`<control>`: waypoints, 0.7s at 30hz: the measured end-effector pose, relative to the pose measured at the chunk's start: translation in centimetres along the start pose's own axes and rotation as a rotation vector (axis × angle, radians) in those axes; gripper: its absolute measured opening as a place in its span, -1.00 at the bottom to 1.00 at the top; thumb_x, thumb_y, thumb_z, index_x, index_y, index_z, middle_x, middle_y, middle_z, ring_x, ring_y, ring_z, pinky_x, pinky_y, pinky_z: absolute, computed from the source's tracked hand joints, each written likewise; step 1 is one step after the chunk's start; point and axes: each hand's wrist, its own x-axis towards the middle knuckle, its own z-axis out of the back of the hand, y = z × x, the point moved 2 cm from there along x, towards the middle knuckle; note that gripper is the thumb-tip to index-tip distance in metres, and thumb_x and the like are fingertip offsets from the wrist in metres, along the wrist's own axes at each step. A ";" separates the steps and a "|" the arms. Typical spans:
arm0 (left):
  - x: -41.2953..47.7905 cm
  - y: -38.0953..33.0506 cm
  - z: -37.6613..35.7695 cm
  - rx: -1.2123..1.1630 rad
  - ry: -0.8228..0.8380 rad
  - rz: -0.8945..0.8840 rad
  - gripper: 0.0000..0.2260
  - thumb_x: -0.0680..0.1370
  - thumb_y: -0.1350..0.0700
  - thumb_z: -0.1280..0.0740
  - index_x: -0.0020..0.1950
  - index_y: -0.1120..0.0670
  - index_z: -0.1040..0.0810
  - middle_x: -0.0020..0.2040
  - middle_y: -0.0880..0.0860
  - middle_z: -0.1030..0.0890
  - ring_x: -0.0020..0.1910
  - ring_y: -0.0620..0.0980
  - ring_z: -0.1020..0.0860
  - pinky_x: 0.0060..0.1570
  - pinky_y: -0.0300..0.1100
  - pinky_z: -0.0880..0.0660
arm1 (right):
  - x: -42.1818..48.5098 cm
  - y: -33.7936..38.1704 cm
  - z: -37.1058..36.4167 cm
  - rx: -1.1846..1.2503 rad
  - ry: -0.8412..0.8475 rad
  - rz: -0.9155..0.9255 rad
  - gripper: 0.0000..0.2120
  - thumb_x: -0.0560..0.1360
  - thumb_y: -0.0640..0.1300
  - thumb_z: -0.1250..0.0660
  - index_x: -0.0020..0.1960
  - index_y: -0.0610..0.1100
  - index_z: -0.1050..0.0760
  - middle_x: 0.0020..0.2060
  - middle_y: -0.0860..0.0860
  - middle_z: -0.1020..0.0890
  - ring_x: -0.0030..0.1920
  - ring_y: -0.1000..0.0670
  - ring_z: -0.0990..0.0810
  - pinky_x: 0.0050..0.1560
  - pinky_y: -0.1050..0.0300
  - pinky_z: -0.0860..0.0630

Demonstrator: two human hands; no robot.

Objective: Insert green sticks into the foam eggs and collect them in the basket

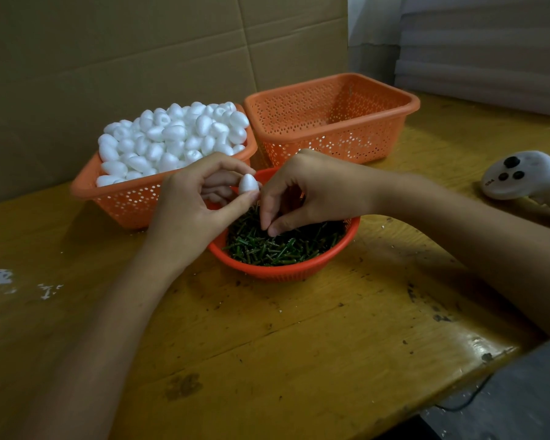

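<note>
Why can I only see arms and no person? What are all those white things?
The camera sits on the person's head, looking down, so you only see two arms. On the wooden table stand an egg basket heaped with white foam eggs, a round basket full of green sticks, and a third basket behind. The left hand pinches a single egg. The right hand dips its fingertips into the sticks; whether it has one is unclear. The white thing at right is a controller.

Round basket's point(280, 275) far rim behind left hand point(191, 201) and right hand point(311, 188), right fingertips point(272, 230) perhaps pinching green sticks point(283, 249), too small to tell, white controller point(521, 176) cut by edge.
</note>
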 end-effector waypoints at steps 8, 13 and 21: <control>0.0 0.1 0.1 -0.018 0.007 0.000 -0.81 0.54 0.12 -0.55 0.11 0.09 -0.65 -0.02 -0.07 -0.76 -0.04 -0.03 -0.74 -0.02 -0.04 -0.68 | 0.0 0.0 0.0 0.002 0.001 -0.005 -0.88 0.49 -0.09 -0.57 0.02 -0.05 -0.74 -0.10 0.13 -0.76 -0.05 0.22 -0.69 0.03 0.37 -0.50; 0.0 0.2 0.1 -0.019 0.017 0.006 -0.81 0.54 0.16 -0.56 0.10 0.10 -0.65 0.01 -0.04 -0.76 -0.03 -0.01 -0.74 -0.01 0.00 -0.68 | 0.0 0.1 0.0 -0.013 0.000 -0.010 -0.88 0.49 -0.08 -0.57 0.02 -0.03 -0.73 -0.11 0.15 -0.76 -0.05 0.24 -0.69 0.05 0.34 -0.50; 0.0 0.2 0.1 -0.063 0.021 0.004 -0.81 0.51 0.25 -0.58 0.04 0.10 -0.65 0.03 0.00 -0.76 -0.07 0.03 -0.74 -0.04 -0.01 -0.68 | -0.1 0.2 0.0 -0.021 0.004 -0.011 -0.89 0.49 -0.10 -0.57 0.02 -0.04 -0.73 -0.10 0.15 -0.76 -0.04 0.22 -0.69 0.10 0.21 -0.55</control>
